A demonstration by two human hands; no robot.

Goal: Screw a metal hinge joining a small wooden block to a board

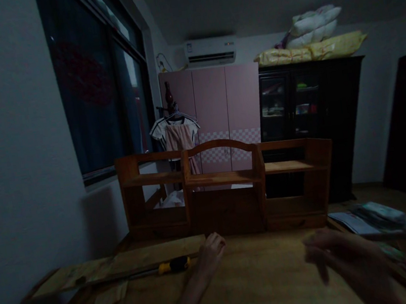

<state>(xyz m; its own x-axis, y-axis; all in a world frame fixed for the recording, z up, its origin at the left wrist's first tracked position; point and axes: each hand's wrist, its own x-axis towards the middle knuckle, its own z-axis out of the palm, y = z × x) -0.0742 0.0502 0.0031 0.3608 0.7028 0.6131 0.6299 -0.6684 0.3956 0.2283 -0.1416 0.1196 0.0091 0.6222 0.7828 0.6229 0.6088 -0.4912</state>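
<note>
My left hand (212, 250) lies on the wooden tabletop (272, 282) with its fingers curled closed, at the right end of a long wooden board (152, 252). Whether it grips the board or something small is hidden. My right hand (346, 260) is raised over the right side of the tabletop. It is blurred, with bent fingers hanging apart, and nothing shows in it. A screwdriver (175, 265) with a yellow and black handle lies along the board's near edge, left of my left hand. Nearer to me is a small flat pale piece (109, 300).
A wooden shelf unit (220, 144) with open compartments stands across the back of the tabletop. A wall and window (97, 86) border the left. Papers and plastic bags (387, 217) lie to the right. Behind stand a pink wardrobe (211, 101) and a dark cabinet (341, 119).
</note>
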